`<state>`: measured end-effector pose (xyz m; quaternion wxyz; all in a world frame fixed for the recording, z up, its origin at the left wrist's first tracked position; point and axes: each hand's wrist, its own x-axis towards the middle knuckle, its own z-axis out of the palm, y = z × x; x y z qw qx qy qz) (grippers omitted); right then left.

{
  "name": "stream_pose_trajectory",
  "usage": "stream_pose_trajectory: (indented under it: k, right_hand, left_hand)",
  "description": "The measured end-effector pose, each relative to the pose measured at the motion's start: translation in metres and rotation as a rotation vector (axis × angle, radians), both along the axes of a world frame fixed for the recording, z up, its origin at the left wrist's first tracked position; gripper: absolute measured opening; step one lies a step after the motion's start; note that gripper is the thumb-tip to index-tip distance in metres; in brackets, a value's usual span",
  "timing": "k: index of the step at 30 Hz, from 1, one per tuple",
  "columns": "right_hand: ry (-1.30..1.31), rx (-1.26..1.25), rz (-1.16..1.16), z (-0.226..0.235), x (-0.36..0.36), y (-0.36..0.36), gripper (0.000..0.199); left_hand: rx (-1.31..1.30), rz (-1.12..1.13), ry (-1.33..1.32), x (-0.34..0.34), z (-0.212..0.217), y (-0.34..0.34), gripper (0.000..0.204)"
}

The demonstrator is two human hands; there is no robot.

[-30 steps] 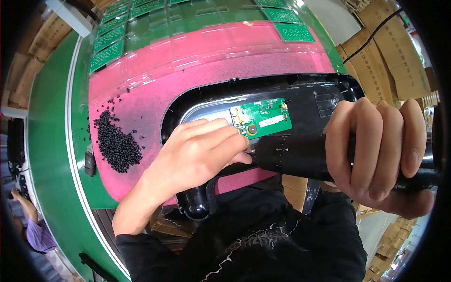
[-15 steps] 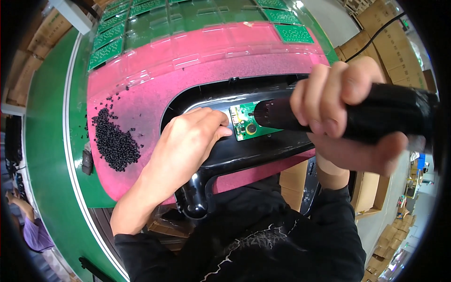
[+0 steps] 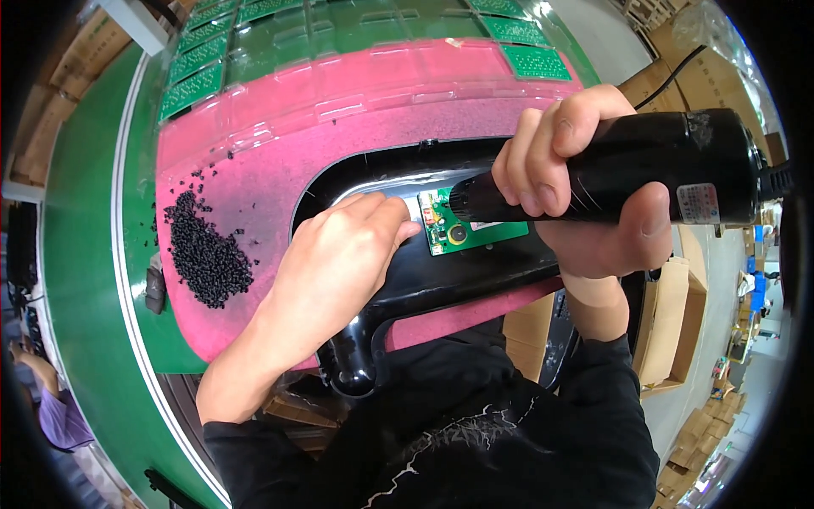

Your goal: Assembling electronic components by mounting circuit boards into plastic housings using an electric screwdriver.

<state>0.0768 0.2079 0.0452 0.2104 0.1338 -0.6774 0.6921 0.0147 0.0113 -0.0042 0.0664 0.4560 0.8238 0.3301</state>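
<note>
A green circuit board (image 3: 437,241) lies inside a black plastic shell (image 3: 475,271) on the pink mat. My right hand (image 3: 577,182) is wrapped round a thick black electric screwdriver (image 3: 632,161), held slantwise with its front end over the board. That front end hides the tip, so contact with a screw cannot be seen. Just left of the board, my left hand (image 3: 352,242) rests over the shell with fingers curled and thumb pressed to the forefinger. Whatever the pinch holds, if anything, is hidden.
A heap of small black screws or similar parts (image 3: 208,254) lies left on the pink mat (image 3: 280,182). Beyond the shell stands a clear plastic tray (image 3: 339,110) with several green boards (image 3: 536,61). An open cardboard box (image 3: 666,322) is at the right; a cable (image 3: 678,76) hangs behind.
My right hand and the screwdriver have shifted left and slightly up, and its rear end now shows a label and cord. More of the board is visible. My left hand has barely moved.
</note>
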Motion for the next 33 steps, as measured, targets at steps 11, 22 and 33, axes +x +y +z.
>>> stream_pose_trajectory:
  k: [11,22,33]
  right_hand:
    - [-0.008,0.118,0.102,-0.002,-0.023,-0.003,0.052]
    - [0.093,-0.191,0.220,0.002,0.002,-0.001,0.050]
    - [0.257,-0.200,0.305,0.023,0.022,0.002,0.049]
  left_hand:
    - [0.051,-0.028,-0.009,-0.003,-0.007,-0.002,0.013]
    - [0.084,-0.073,-0.008,-0.003,-0.007,-0.001,0.013]
    - [0.257,-0.260,0.185,-0.007,0.003,0.000,0.020]
